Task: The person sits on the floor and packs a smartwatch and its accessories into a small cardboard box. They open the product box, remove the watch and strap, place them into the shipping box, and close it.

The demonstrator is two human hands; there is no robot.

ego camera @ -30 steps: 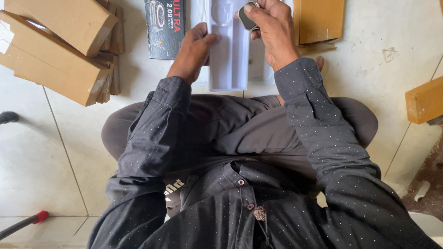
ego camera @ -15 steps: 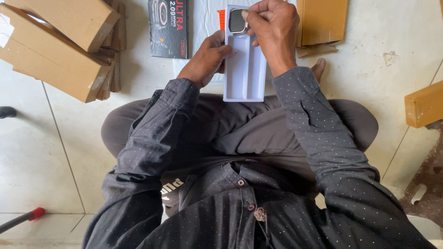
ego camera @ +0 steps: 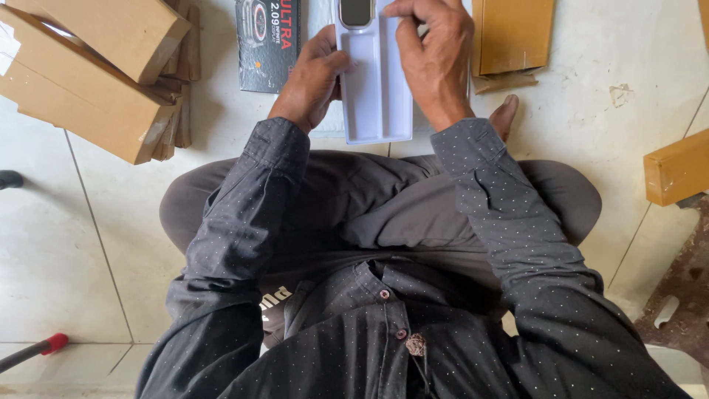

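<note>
In the head view, a long white plastic tray (ego camera: 375, 89) is held above the lap of a person seated cross-legged on the tiled floor (ego camera: 66, 244). The tray is steadied at its left edge by the left hand (ego camera: 310, 81), whose fingers (ego camera: 332, 63) are curled against the rim and pinch it. A watch body with a dark screen (ego camera: 356, 12) is seen seated in the top recess of the tray, so that part of the packing appears done. The right hand (ego camera: 436, 59) is laid over the tray's upper right side, its fingers (ego camera: 406, 11) bent and pressed together near the watch; whether anything is pinched under them cannot be told. The long lower compartment of the tray is seen bare, so the filling of it is judged still left, as is the closing into a box. A dark printed box (ego camera: 267, 43) lies on the floor just left of the tray. Brown cardboard cartons (ego camera: 96, 74) are stacked at the upper left, and another flat carton (ego camera: 513, 33) lies at the upper right.
</note>
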